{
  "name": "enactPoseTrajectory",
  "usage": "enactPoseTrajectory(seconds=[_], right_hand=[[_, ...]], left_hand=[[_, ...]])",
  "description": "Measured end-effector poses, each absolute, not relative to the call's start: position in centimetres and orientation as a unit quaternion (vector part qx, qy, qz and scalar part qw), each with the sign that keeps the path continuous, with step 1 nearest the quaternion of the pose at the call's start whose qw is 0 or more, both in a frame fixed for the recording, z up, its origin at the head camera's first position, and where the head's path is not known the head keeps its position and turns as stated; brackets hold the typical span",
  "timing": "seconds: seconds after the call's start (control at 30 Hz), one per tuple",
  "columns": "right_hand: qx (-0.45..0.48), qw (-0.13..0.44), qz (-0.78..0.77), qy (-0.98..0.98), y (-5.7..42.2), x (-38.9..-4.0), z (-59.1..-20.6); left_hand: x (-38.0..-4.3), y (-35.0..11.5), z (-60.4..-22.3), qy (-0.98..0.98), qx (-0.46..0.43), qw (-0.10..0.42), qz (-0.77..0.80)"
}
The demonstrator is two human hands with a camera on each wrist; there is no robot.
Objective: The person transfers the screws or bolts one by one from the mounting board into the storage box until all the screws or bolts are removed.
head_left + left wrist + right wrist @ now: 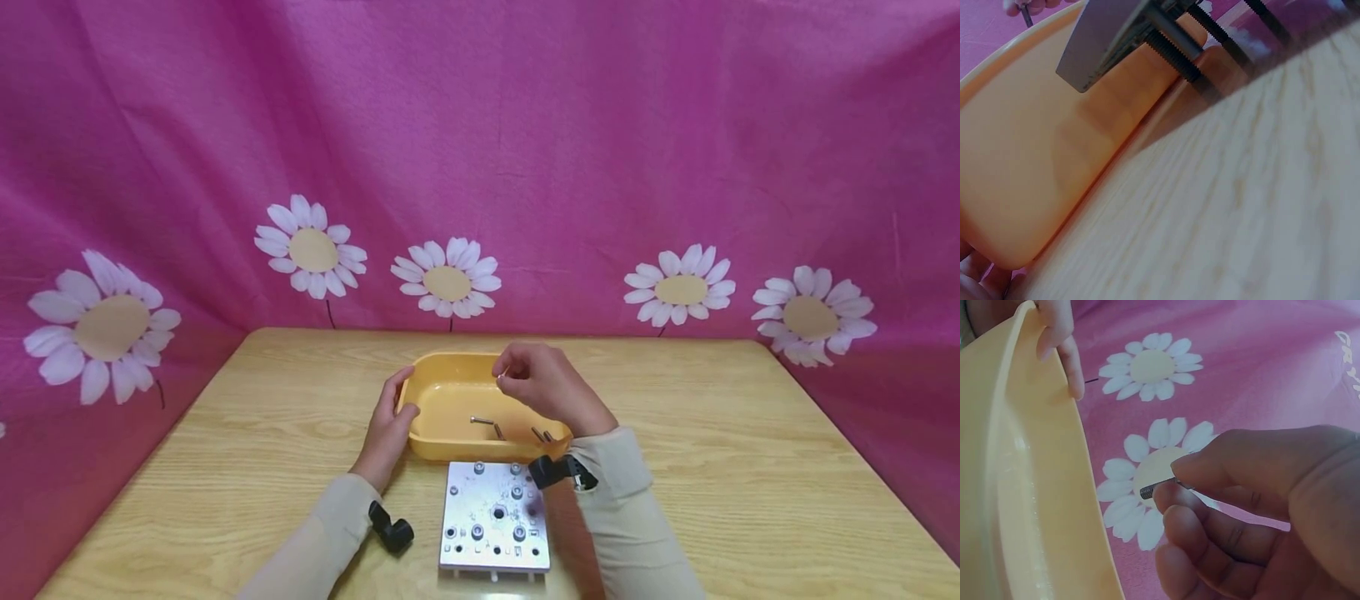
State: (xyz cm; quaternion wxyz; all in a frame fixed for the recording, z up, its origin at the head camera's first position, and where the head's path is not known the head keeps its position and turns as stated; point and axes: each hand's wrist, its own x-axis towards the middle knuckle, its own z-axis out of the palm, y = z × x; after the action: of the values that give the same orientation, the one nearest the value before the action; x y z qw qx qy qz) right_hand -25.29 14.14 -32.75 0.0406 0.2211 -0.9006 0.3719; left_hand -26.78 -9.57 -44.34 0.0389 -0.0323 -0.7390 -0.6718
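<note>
A yellow plastic bin [480, 451] stands on the table, and my left hand [386, 432] grips its left end, thumb on the inner side of the rim. Over the bin's right part, my right hand [551, 385] pinches a small metal bolt [1148, 492] between thumb and forefinger. Its threaded end sticks out past the fingertips in the right wrist view; the rest is hidden by the fingers. Inside the bin lie several loose bolts [482, 420]. In front of it is a square metal plate [487, 493] with holes, several of them filled by socket-head bolts.
Threaded bolt shanks [1172, 59] stick out below the plate in the left wrist view. The wooden table [750, 467] reaches back to a pink cloth [555, 167] with printed daisies. Black wrist mounts [392, 530] sit on both sleeves, the right one overlapping the plate's corner.
</note>
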Motion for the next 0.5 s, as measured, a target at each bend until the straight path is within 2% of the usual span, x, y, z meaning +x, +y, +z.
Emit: enactPoseTrajectory(seconds=[0.5], right_hand=[[0.184, -0.026, 0.373, -0.909, 14.1, -26.0, -34.2]], left_hand=[[-26.4, -9.7, -43.4, -0.741, -0.019, 0.007, -0.671]])
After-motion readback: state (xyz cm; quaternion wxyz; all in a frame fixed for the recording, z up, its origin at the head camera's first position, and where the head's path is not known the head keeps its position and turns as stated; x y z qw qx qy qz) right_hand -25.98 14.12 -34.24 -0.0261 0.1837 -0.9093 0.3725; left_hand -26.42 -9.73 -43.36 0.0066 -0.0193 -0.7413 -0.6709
